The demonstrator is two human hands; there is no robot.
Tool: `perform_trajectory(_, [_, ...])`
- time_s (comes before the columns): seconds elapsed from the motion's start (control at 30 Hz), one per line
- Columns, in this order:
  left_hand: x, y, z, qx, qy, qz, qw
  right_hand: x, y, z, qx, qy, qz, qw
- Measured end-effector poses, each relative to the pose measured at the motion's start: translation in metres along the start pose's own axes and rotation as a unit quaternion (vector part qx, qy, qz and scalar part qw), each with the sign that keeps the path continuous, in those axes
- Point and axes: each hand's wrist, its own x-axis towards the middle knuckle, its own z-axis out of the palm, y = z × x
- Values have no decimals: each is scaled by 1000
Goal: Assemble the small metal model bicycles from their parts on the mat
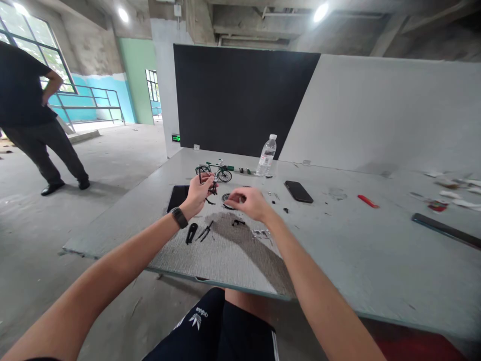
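Observation:
My left hand [198, 194] is closed on a small black model bicycle frame [213, 189], held over the table. Close to its right, my right hand [251, 203] has thumb and fingers pressed together; whatever may be in them is too small to make out. A black spoked toy wheel [226, 199] shows just beside the right fingertips. Below the hands lie a black fork-like part [205, 231], a black elongated part [191, 233], a small black piece [237, 222] and silvery bits [262, 234]. Behind the left hand stands a green model bicycle [220, 172].
On the grey table [338, 250] are a water bottle [266, 158], a phone [298, 191], a dark flat device [177, 196], a red tool [368, 201] and a long dark object [447, 229]. Black and white panels rise behind. A person [33, 115] stands at left.

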Motion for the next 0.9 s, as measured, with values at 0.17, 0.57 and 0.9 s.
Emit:
perform_trajectory(0.17, [6, 5, -3, -5, 19, 12, 1000, 0, -60, 55, -33, -109, -107, 988])
perform_trajectory(0.57, [6, 3, -3, -9, -10, 12, 1000, -2, -71, 85, -144, -126, -89, 978])
perform_trajectory(0.9, [6, 4, -2, -4, -10, 5, 1000, 1, -68, 87, -23, -130, -56, 990])
